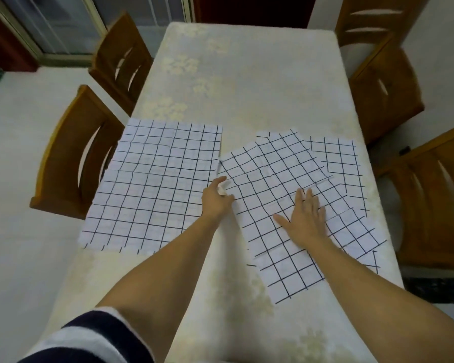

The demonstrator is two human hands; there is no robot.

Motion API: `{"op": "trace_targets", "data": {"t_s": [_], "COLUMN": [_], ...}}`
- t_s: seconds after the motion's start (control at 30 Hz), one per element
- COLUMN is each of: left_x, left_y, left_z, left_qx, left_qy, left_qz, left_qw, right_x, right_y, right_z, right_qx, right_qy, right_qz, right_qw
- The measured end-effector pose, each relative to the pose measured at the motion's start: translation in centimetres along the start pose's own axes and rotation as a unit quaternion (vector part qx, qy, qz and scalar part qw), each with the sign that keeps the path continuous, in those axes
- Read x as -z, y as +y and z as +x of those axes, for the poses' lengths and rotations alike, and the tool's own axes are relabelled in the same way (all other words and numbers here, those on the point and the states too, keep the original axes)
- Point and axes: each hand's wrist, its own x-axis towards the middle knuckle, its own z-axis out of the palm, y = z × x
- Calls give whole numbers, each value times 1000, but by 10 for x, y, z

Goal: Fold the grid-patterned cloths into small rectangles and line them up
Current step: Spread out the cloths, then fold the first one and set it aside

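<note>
Two hands on overlapping cloths (273,184), left hand (216,199) pinching edge, right hand (306,218) flat, lower layers hidden.

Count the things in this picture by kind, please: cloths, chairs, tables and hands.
Grid-patterned cloths: 3, namely left cloth, tilted cloth, right cloth
Wooden chairs: 5
Table: 1
Hands: 2, left hand, right hand
Total: 11

both forearms reach forward, left hand (216,199) with fingers curled, right hand (306,218) flat, fingers spread.
</note>
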Motion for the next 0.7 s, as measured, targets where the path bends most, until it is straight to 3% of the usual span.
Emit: {"op": "trace_targets", "data": {"t_s": [0.13, 0.3, 0.7], "left_x": [6, 14, 65], "left_y": [1, 1, -38], "left_z": [-9, -20, -12], "left_qx": [-37, -132, -22], "left_qy": [-101, -135, -25], "left_qz": [-14, 120, 39], "left_qw": [994, 975, 999], "right_x": [-20, -42, -37], "right_y": [-41, -48, -54], "right_z": [-17, -32, -22], "right_qx": [-22, -18, 59], "right_qy": [-10, -24, -61], "right_qz": [36, -15, -66], "right_qw": [999, 999, 994]}}
